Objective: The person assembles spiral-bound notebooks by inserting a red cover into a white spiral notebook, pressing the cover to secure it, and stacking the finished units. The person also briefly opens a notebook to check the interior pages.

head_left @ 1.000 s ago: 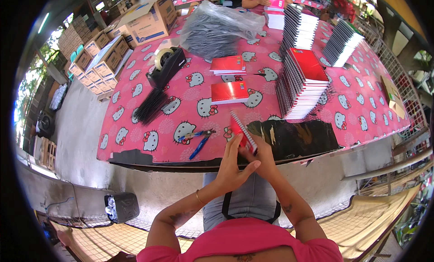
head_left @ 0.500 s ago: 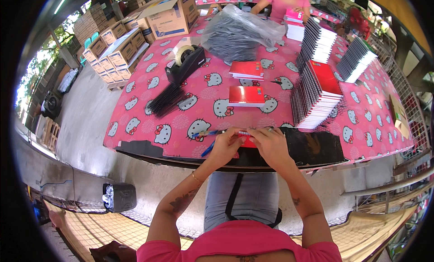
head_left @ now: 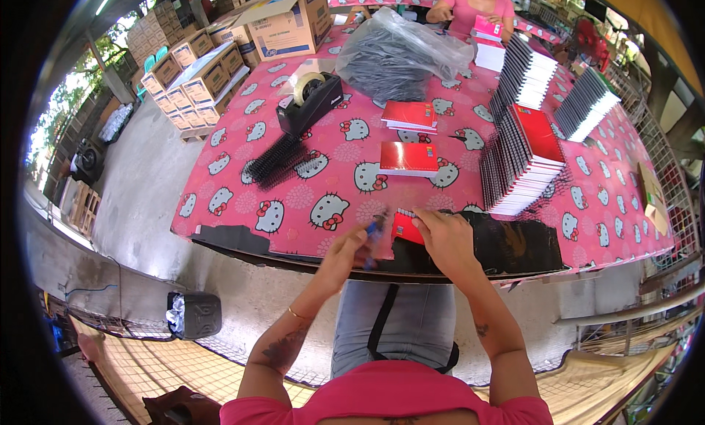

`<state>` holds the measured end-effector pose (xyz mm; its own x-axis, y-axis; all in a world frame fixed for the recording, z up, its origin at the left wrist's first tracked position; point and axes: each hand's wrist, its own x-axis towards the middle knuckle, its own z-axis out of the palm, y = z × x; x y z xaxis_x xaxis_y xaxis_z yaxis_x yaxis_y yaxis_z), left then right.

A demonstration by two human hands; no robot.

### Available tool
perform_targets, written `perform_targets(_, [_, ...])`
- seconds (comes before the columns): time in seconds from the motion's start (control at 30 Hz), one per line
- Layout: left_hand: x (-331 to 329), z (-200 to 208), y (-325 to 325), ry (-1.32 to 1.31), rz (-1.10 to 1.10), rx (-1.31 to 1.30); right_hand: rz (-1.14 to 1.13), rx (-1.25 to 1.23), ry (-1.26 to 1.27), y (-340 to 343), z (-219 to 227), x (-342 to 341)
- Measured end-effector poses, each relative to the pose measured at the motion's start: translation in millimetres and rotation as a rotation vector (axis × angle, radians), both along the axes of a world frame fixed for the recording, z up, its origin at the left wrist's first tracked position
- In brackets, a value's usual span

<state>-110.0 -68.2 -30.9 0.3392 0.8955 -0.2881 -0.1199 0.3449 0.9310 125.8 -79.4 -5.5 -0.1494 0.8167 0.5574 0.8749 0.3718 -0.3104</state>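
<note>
My left hand (head_left: 344, 256) grips blue-handled pliers (head_left: 372, 241), smeared by motion, just left of a small red notebook (head_left: 406, 227). The notebook lies at the table's front edge, its top edge lined with white punched marks. My right hand (head_left: 447, 238) pinches this notebook at its upper right, fingers over the edge. Farther up the table, two small stacks of red notebooks (head_left: 408, 157) lie flat. Black spiral coils (head_left: 277, 164) are heaped to their left.
A black tape dispenser (head_left: 311, 106) stands behind the coils, near a clear bag of dark coils (head_left: 389, 58). Tall stacks of spiral notebooks (head_left: 521, 164) rise at the right. Cartons (head_left: 294, 28) sit at the back left. Across the table is another person in pink (head_left: 477, 10).
My left hand has left the notebook and moved left and down, now holding the blue-handled pliers that lay beside it. My right hand stays on the notebook, which now sits tilted.
</note>
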Motion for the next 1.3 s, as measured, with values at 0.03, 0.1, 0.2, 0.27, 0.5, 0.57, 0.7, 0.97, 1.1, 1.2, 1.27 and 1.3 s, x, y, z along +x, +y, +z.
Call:
perform_targets(0.03, [8,7,-6,-0.098,-0.026,-0.073,0.000,0.009,-0.003,1,0,0])
perform_targets(0.1, [19,18,-13,-0.290,-0.091,-0.224,0.000,0.005,0.010,1,1,0])
perform_targets(0.2, [24,17,-7,-0.333,-0.081,-0.237,-0.011,-0.004,-0.003,1,2,-1])
perform_targets(0.27, [22,10,-7,-0.202,-0.056,-0.179,-0.006,-0.003,-0.013,1,3,-3])
perform_targets(0.5, [-7,14,20,0.449,-0.173,0.617,-0.051,-0.038,-0.071,-6,13,6])
perform_targets(0.57, [-23,-6,29,0.943,-0.023,0.989,-0.075,-0.063,-0.107,-9,18,16])
perform_targets(0.7, [33,31,39,1.010,0.074,1.384,-0.040,-0.113,-0.085,-12,12,31])
perform_targets(0.97, [126,116,75,0.231,-0.055,1.211,-0.424,0.491,0.120,-37,118,118])
perform_targets(1.1, [217,172,98,-0.183,-0.134,0.775,-0.408,0.289,0.442,0,98,198])
perform_targets(1.2, [266,147,134,0.245,-0.213,1.022,-0.330,0.096,0.707,17,87,215])
perform_targets(1.27, [281,136,143,0.445,-0.192,1.187,-0.322,0.023,0.794,12,92,213])
perform_targets(1.3, [282,131,145,0.420,-0.151,1.211,-0.279,0.026,0.852,13,91,217])
